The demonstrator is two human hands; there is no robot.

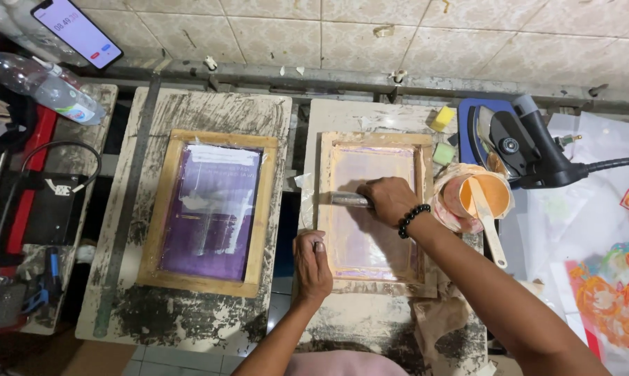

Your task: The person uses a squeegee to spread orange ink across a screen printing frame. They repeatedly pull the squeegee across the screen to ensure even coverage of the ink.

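Observation:
My right hand [389, 199], with a black bead bracelet at the wrist, grips a squeegee [347, 200] that lies across the mesh of a wooden screen frame [325, 209] on the right board. My left hand [312, 267] presses flat on that frame's near left corner, its fingers together and holding nothing. The mesh in this frame looks pale pink. A second wooden frame with a purple screen [210, 212] lies on the left board, away from both hands.
A cup of orange ink with a spatula [483, 198] stands right of the frame, beside yellow and green sponges [442, 118]. A black heat tool [530, 146] and printed sheets [607, 278] lie further right. A phone [76, 31], a bottle [40, 82] and cables sit left.

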